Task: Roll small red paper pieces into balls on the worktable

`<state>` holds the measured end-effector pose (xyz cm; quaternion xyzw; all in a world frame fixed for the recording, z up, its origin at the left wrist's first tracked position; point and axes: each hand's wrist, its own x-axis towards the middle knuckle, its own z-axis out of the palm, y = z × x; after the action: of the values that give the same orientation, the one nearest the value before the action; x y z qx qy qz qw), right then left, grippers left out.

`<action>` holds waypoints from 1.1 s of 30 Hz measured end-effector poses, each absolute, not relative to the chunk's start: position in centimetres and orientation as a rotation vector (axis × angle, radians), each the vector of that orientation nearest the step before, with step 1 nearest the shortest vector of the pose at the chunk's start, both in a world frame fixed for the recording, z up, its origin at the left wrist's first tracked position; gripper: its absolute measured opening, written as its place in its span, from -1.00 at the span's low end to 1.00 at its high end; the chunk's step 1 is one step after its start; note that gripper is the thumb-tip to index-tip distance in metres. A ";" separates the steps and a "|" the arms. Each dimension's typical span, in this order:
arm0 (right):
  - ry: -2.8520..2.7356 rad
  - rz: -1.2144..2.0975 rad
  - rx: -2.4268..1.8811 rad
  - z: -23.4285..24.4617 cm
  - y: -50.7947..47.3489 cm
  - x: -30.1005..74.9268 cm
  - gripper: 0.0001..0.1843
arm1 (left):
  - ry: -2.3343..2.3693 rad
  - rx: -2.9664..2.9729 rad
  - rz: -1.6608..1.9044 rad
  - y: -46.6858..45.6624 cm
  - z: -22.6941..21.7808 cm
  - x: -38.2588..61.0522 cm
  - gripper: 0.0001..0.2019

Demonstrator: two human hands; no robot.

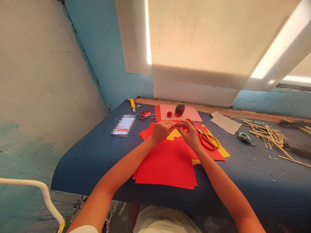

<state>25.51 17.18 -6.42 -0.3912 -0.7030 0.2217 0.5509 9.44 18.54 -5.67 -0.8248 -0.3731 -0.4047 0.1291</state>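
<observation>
My left hand (163,131) and my right hand (188,132) meet over the middle of the table, fingertips pinched together. Between them is a small piece of red paper (177,124), mostly hidden by the fingers. Below the hands lie large red paper sheets (167,165), with small yellow paper pieces (173,134) on top. Just right of my right hand rest scissors (208,142) with red and yellow handles, on more red and yellow sheets. Beyond the hands, a small red ball-like piece (169,114) and a multicoloured barrel-shaped piece (180,109) stand on a pink sheet (193,113).
On the blue-covered table (97,145), a yellow cutter knife (132,105), a red corded object (146,113) and a blurred-out white item (123,125) lie left. Rightward are a grey card (225,123), a teal-handled tool (244,138) and many thin sticks (267,134).
</observation>
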 end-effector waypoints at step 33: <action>-1.866 0.114 -2.316 -5.4 19.8 33.1 -0.72 | -2.003 -2.959 0.107 21.9 -4.4 2.6 -0.61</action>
<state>33.14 19.76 -5.39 -0.7754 -0.6249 0.0381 0.0826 2.62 21.90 -4.37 -0.8084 -0.5473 0.0291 -0.2147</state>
